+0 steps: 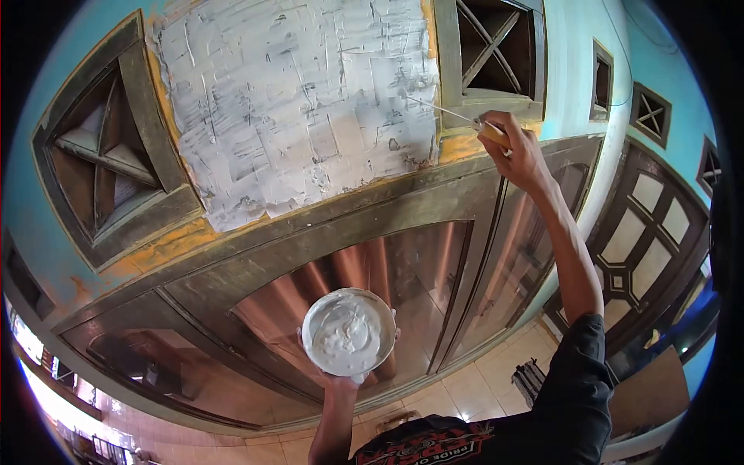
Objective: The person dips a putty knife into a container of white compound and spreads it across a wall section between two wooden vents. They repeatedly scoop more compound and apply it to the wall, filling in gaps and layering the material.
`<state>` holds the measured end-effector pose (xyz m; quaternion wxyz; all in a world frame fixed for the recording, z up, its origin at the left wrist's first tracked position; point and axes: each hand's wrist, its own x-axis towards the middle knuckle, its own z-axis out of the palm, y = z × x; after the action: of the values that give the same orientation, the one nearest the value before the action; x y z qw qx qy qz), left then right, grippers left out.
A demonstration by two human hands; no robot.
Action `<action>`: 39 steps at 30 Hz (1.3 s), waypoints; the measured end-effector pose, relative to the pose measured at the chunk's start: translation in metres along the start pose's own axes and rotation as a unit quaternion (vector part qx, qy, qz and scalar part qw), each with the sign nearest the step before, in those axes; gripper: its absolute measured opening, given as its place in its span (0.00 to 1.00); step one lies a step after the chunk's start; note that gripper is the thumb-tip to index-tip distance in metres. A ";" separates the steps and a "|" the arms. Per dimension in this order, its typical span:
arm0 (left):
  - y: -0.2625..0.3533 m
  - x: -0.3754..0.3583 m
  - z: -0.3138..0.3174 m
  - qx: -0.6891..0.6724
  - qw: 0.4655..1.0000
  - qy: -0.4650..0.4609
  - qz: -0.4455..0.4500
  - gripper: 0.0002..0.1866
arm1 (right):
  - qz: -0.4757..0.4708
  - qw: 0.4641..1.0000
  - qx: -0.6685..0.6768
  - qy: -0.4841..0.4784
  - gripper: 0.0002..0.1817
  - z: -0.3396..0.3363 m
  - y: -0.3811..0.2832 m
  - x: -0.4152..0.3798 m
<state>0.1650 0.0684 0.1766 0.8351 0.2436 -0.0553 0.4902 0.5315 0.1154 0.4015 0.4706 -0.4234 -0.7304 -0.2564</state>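
Observation:
My right hand point(518, 155) is closed round the wooden handle of a putty knife point(446, 109). The knife's thin blade, seen nearly edge-on, reaches the right part of a wall patch point(271, 101) coated in rough whitish-grey putty. Lower down, my left hand point(343, 382) holds a white bucket point(308, 362) from beneath, its fingers mostly hidden by it. Thick white putty point(350, 329) with a stirred, lumpy surface fills the bucket. The bucket is apart from the wall patch and below it.
Vent openings with crossed bars flank the patch, one at the left point(101, 159) and one at the right point(496, 43). Below runs a brown wooden frame with glass panes point(418, 287) and a curtain behind. A panelled door point(639, 225) stands right, above a tiled floor point(473, 380).

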 end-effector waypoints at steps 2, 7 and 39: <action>-0.001 -0.001 -0.002 0.016 1.000 0.003 0.007 0.41 | -0.006 0.999 -0.040 -0.009 0.17 -0.002 -0.006 0.007; -0.002 -0.004 -0.025 0.038 0.993 0.101 0.056 0.53 | -0.076 0.991 -0.109 -0.009 0.12 0.001 0.000 0.023; 0.001 -0.002 -0.023 0.039 0.999 0.015 0.013 0.48 | 0.028 0.997 0.050 0.049 0.15 0.014 0.019 -0.019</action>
<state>0.1596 0.0777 0.1564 0.8193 0.2682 -0.0267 0.5060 0.5446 0.1288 0.3783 0.5336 -0.4066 -0.7060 -0.2270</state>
